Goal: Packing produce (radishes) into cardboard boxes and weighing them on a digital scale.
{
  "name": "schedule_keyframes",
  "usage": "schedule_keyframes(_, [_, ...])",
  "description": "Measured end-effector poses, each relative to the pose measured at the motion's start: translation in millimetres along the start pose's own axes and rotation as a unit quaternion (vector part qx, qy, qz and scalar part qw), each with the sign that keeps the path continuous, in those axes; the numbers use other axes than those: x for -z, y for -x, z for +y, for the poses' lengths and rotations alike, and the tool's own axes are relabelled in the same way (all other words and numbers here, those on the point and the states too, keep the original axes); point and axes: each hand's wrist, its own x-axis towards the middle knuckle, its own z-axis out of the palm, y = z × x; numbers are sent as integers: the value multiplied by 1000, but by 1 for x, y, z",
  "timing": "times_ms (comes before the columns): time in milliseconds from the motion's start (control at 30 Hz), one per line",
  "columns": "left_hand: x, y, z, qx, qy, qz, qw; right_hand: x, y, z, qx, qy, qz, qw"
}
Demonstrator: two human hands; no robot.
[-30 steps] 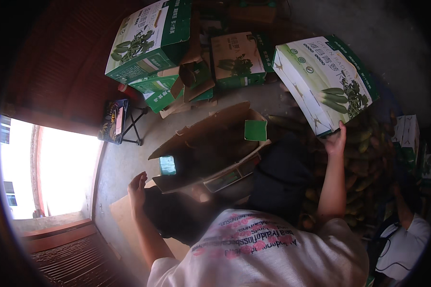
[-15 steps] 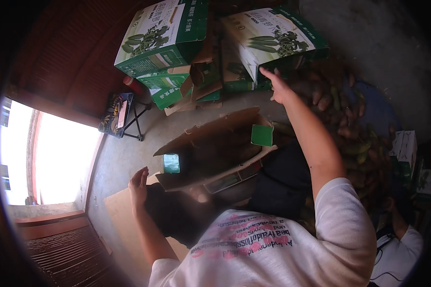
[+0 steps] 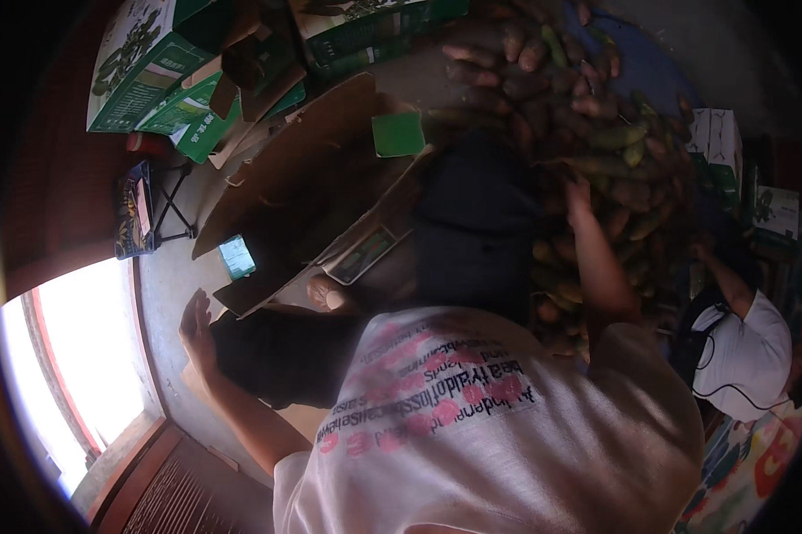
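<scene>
My left hand [image 3: 198, 329] is raised beside my left knee, its fingers stretched and holding nothing. It is near the corner of an open cardboard box [image 3: 281, 165] with a green flap and a pale blue-green one; the dark inside is hard to make out. On the right, my right hand [image 3: 579, 196] reaches down to a heap of long vegetables [image 3: 619, 138], some green and some reddish brown. Shadow hides its fingertips, so I cannot tell whether it grips one.
Green-and-white printed cartons [image 3: 165, 67] stand at the far left, near a small folding stool [image 3: 136, 214]. More white boxes [image 3: 714, 147] stand on the right. A co-worker in a white shirt [image 3: 739, 356] sits at the right edge. A bright doorway [image 3: 76, 356] is at the left.
My right hand has left the printed carton at the back and come down to the vegetable heap. The view has turned to the right. My left hand stays near my knee.
</scene>
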Motion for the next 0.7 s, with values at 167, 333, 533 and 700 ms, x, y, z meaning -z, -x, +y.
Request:
schedule_keyframes(167, [-4,-10,-14,38,-21,-26,999,63,32,237,-14,204,35,978])
schedule_keyframes(333, [-14,-20,-7,41,-23,-54,997,54,84,265,-100,404,-147,897])
schedule_keyframes(533, [12,11,-4,69,-51,-1,996,6,63,241,31,324,-156,933])
schedule_keyframes(700, [-22,-16,-15,68,-15,-32,997,-5,-51,370,228,478,-316,787])
